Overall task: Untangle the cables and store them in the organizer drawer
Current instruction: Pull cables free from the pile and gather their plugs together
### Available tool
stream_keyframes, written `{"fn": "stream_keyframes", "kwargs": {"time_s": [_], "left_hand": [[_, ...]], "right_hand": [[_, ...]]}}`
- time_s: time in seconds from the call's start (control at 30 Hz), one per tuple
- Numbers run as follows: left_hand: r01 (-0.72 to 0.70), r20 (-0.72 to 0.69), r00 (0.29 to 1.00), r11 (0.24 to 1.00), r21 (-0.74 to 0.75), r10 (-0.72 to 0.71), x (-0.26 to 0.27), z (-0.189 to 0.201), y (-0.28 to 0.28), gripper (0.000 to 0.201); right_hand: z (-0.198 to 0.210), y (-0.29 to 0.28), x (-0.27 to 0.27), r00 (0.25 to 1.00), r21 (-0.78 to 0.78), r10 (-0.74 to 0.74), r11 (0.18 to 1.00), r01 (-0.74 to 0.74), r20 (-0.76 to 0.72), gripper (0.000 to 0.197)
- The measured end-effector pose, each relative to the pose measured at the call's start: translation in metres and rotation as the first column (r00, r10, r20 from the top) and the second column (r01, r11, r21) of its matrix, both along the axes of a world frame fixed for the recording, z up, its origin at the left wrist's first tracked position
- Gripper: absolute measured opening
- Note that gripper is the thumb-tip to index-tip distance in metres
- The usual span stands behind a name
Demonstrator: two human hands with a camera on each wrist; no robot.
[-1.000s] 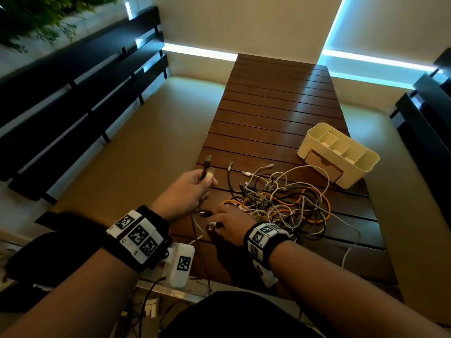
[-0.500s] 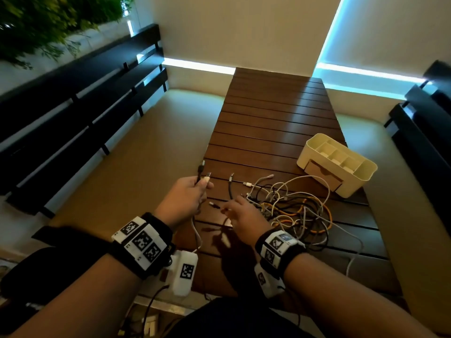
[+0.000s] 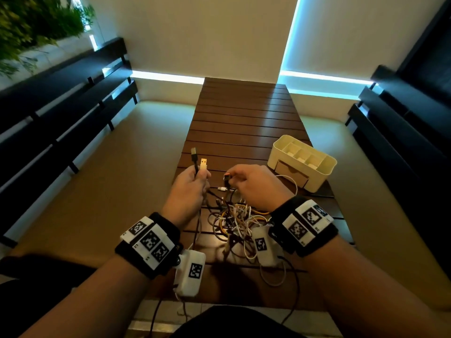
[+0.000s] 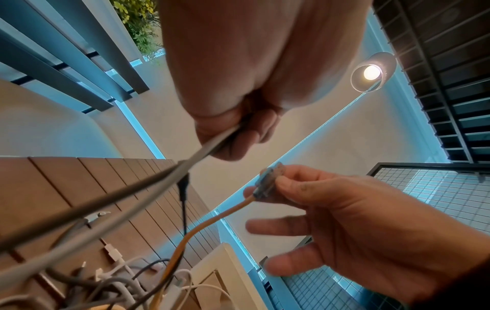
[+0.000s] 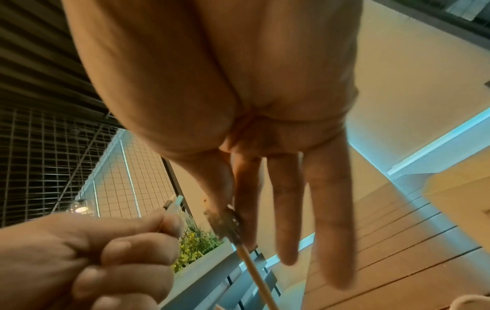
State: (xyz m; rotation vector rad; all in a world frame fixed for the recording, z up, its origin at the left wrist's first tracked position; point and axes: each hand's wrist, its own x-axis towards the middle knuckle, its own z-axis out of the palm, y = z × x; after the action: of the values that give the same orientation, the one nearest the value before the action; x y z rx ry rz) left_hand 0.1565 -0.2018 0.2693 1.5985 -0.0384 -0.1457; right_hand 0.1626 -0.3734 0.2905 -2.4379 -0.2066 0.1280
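Observation:
A tangle of white, grey, black and orange cables (image 3: 235, 220) lies on the slatted wooden table (image 3: 244, 123) between my wrists. My left hand (image 3: 192, 184) grips a black cable and a white cable, their USB plugs (image 3: 202, 164) sticking up above the fist. My right hand (image 3: 246, 178) pinches the plug of an orange cable (image 4: 267, 182) between thumb and forefinger, the other fingers straight. The orange cable (image 4: 196, 230) runs down into the tangle. The cream organizer (image 3: 302, 162) stands at the right, its drawer (image 3: 291, 173) shut.
Beige cushioned benches (image 3: 109, 181) run along both sides of the table, backed by dark slatted rails (image 3: 61, 98). A plant (image 3: 36, 23) sits at the upper left. The far half of the table holds nothing. Wrist camera units hang below both wrists.
My right hand has lifted off the tangle with the orange cable's plug and risen level with the left hand. The left hand has kept its two plugs and risen slightly.

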Motion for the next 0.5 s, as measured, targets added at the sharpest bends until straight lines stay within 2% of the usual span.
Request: {"fn": "stream_keyframes", "kwargs": {"time_s": [0.07, 0.13, 0.17, 0.33, 0.5], "left_hand": [[0.003, 0.020, 1.000, 1.000, -0.009, -0.002, -0.002, 0.000, -0.003, 0.029], [-0.019, 0.036, 0.999, 1.000, -0.007, 0.020, -0.004, -0.001, -0.006, 0.030], [-0.034, 0.038, 0.999, 0.999, -0.009, 0.034, -0.005, -0.001, -0.008, 0.030], [-0.069, 0.091, 0.993, 0.998, -0.009, 0.070, -0.010, 0.002, -0.020, 0.030], [-0.096, 0.161, 0.983, 0.995, 0.028, 0.090, -0.012, 0.004, -0.033, 0.029]], "right_hand": [[0.007, 0.000, -0.008, 0.999, 0.190, -0.013, 0.982, 0.004, 0.047, 0.020], [0.013, 0.001, -0.013, 0.999, 0.400, -0.022, 0.917, 0.000, 0.050, 0.017], [0.014, 0.001, -0.015, 0.998, 0.457, -0.027, 0.890, 0.000, 0.053, 0.015], [0.014, -0.005, -0.018, 0.997, 0.563, -0.050, 0.827, 0.012, 0.052, 0.014], [0.011, -0.010, -0.019, 0.998, 0.568, -0.047, 0.823, 0.015, 0.042, 0.013]]}}
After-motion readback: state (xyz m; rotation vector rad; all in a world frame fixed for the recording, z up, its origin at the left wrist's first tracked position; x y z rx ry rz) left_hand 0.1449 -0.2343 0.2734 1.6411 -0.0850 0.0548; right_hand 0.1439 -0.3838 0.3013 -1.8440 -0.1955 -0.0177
